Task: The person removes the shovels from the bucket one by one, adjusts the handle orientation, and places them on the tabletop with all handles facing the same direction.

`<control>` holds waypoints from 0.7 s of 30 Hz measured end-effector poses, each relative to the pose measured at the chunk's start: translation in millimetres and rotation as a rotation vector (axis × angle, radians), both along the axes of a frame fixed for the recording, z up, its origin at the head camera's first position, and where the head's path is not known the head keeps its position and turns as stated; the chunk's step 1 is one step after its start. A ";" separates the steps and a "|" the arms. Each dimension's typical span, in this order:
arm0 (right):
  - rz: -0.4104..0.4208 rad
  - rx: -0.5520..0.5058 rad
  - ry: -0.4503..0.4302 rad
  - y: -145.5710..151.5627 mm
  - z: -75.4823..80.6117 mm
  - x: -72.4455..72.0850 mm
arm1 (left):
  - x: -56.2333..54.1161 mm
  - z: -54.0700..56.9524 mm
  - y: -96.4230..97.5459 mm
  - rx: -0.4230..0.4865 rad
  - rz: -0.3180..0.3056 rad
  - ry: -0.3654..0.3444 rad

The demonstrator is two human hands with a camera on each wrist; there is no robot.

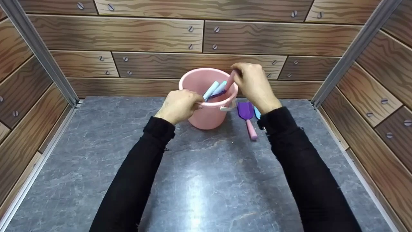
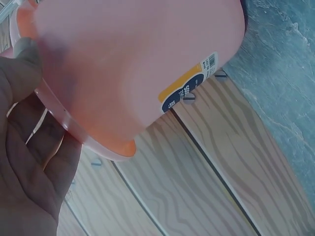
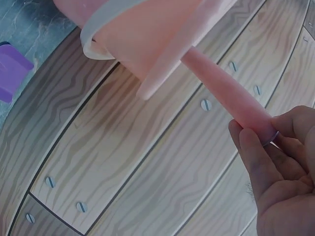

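A pink bucket [image 1: 206,119] stands upright near the back wall. My left hand [image 1: 180,104] grips its rim at the left front, thumb and fingers on either side of the edge in the left wrist view. With the fingertips of my right hand [image 1: 254,82] I pinch the end of a pink handle [image 3: 229,96] of a toy sand tool. This handle slants down over the bucket's right rim, and its lower end is hidden inside. Two light blue handles [image 1: 211,90] lean in the bucket beside a dark purple piece [image 1: 217,94].
Right of the bucket, a purple toy shovel [image 1: 245,111] with a pink handle lies on the grey floor. A light blue piece [image 1: 257,112] beside it is partly hidden by my right arm. The bucket's white carrying handle [image 1: 228,107] hangs at its right front. Wood-patterned walls [image 1: 145,35] surround the floor.
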State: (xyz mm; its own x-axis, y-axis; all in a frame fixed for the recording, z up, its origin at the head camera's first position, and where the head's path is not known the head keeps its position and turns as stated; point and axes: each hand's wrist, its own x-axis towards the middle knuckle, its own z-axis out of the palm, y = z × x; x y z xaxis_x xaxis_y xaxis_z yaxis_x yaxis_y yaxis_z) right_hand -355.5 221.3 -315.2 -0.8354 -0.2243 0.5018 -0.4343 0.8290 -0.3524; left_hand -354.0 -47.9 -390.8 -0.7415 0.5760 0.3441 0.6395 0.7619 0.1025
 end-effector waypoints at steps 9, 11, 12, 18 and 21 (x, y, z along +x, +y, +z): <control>0.006 -0.043 0.068 10.2 2.8 10.2 | 0.7 -0.2 -1.6 0.024 -0.011 -0.024; 0.009 -0.054 0.085 12.9 3.0 11.7 | 0.6 -0.5 -1.5 0.025 -0.010 -0.027; 0.010 -0.060 0.090 14.3 3.0 12.6 | 0.4 -0.8 -1.5 0.026 -0.010 -0.026; 0.011 -0.093 0.124 21.2 4.0 19.3 | -0.4 -2.9 -1.6 0.038 -0.008 -0.017; 0.003 -0.107 0.146 24.8 4.5 22.3 | -0.7 -3.7 -0.6 0.038 -0.003 -0.023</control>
State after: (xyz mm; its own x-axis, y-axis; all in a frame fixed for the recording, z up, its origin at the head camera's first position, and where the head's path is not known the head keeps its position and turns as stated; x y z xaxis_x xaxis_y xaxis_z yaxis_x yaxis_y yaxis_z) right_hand -333.2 246.0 -310.8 -0.7516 -0.1654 0.6386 -0.4894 0.7888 -0.3718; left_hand -354.7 -48.6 -394.5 -0.7473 0.5654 0.3491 0.6393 0.7551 0.1457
